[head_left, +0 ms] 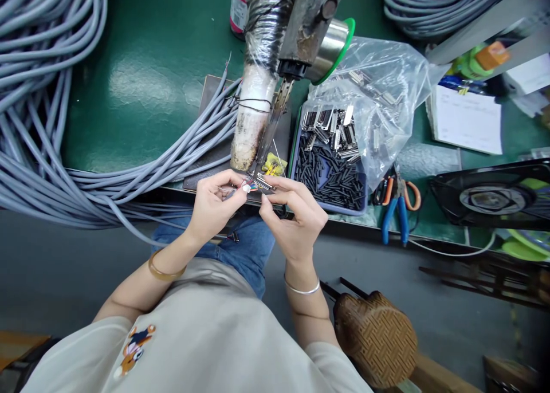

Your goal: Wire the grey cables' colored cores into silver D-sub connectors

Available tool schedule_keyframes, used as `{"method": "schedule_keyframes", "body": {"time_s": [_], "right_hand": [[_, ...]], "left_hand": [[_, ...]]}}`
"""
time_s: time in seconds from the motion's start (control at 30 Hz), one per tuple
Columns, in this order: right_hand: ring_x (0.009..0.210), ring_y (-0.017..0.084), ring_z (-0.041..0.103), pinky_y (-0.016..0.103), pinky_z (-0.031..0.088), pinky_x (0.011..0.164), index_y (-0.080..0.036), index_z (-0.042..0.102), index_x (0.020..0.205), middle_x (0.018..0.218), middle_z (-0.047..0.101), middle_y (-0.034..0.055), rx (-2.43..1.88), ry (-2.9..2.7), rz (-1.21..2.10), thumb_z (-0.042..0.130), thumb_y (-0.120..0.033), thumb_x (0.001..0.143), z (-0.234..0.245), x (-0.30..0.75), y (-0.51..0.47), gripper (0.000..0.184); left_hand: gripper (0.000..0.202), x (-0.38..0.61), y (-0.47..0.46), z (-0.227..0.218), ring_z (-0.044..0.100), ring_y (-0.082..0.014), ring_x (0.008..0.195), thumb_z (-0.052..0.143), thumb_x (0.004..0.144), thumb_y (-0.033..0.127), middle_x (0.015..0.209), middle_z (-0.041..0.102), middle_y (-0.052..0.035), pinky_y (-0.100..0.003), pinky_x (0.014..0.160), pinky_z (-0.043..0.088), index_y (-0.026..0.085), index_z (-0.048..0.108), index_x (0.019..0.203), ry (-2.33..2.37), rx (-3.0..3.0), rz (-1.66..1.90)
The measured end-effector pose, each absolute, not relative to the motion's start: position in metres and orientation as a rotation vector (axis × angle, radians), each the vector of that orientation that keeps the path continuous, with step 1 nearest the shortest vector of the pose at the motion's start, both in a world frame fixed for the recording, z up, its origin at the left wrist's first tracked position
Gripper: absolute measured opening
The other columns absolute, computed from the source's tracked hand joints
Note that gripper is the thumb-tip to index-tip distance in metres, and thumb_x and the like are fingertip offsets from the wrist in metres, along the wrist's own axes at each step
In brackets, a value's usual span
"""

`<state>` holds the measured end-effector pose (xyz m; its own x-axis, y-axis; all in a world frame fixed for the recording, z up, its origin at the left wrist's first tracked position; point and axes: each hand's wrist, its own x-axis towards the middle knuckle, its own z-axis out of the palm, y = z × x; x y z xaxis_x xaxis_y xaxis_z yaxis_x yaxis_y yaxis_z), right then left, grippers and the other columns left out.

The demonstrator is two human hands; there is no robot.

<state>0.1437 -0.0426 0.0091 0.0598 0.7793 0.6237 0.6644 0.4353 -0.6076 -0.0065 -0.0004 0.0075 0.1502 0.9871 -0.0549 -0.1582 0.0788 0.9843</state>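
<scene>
My left hand (217, 202) pinches the stripped end of a grey cable, where thin coloured wires (251, 185) fan out. Opposite it, my right hand (294, 212) grips a small metal multi-pin connector (263, 181) between thumb and fingers. Wires and connector meet right under the tip of a soldering iron (275, 118) that points down from a stand. Whether the wires touch the pins is too small to tell. A yellow sponge-like piece (274, 165) lies just behind the connector. Beside the iron hangs a foil-wrapped duct (253, 101) with a scorched white end.
Bundled grey cables (86, 181) cover the left side. Right of the iron, a blue tray (364, 201) holds connectors and black sleeves, partly under a plastic bag (387, 95). Pliers (397, 207), a black fan (494, 195) and a solder spool (333, 49) are nearby. A stool (378, 338) stands below.
</scene>
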Motion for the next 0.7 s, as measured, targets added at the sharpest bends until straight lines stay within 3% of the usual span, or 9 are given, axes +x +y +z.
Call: {"method": "schedule_keyframes", "body": {"time_s": [0.13, 0.23, 0.37, 0.57, 0.7], "right_hand": [[0.091, 0.017, 0.077, 0.030, 0.066, 0.079, -0.024, 0.063, 0.080, 0.106, 0.080, 0.0041, -1.272, -1.685, 0.089, 0.069, -0.006, 0.084, 0.0069, 0.1434, -0.0444, 0.019], [0.089, 0.016, 0.077, 0.029, 0.065, 0.076, -0.023, 0.062, 0.080, 0.107, 0.080, 0.0061, -1.259, -1.707, 0.079, 0.067, -0.005, 0.083, 0.0031, 0.1438, -0.0462, 0.020], [0.090, 0.017, 0.077, 0.029, 0.065, 0.075, -0.024, 0.061, 0.082, 0.107, 0.080, 0.0063, -1.260, -1.709, 0.081, 0.067, -0.005, 0.084, 0.0021, 0.1439, -0.0474, 0.020], [0.094, 0.018, 0.077, 0.033, 0.064, 0.081, -0.023, 0.060, 0.079, 0.103, 0.080, 0.0051, -1.307, -1.627, 0.205, 0.066, -0.007, 0.085, 0.0079, 0.1417, -0.0493, 0.018], [0.092, 0.019, 0.076, 0.035, 0.063, 0.081, -0.023, 0.059, 0.076, 0.101, 0.079, 0.0043, -1.330, -1.580, 0.301, 0.065, -0.008, 0.086, 0.0098, 0.1401, -0.0506, 0.019]], "left_hand": [[0.009, -0.0077, -0.0009, 0.0052, 0.043, -0.0028, 0.049, 0.072, 0.072, 0.018, 0.075, 0.071, -0.0007, -0.016, 0.046, 0.037, 0.015, 0.065, 0.066, 0.999, 1.090, 1.103], [0.010, -0.0084, -0.0014, 0.0032, 0.043, -0.0029, 0.049, 0.073, 0.071, 0.017, 0.074, 0.070, -0.0010, -0.016, 0.045, 0.034, 0.014, 0.065, 0.065, 1.002, 1.074, 1.088], [0.009, -0.0088, -0.0027, 0.0030, 0.046, -0.0034, 0.052, 0.074, 0.070, 0.016, 0.075, 0.071, -0.0013, -0.015, 0.046, 0.035, 0.014, 0.066, 0.065, 0.984, 1.052, 1.094], [0.010, -0.0096, -0.0042, 0.0048, 0.039, -0.0012, 0.044, 0.075, 0.072, 0.018, 0.075, 0.072, -0.0008, -0.016, 0.042, 0.034, 0.014, 0.068, 0.065, 0.957, 1.030, 1.091], [0.011, -0.0101, -0.0043, 0.0040, 0.042, -0.0021, 0.044, 0.075, 0.074, 0.021, 0.072, 0.070, -0.0003, -0.017, 0.045, 0.039, 0.015, 0.068, 0.068, 0.959, 1.027, 1.117]]}}
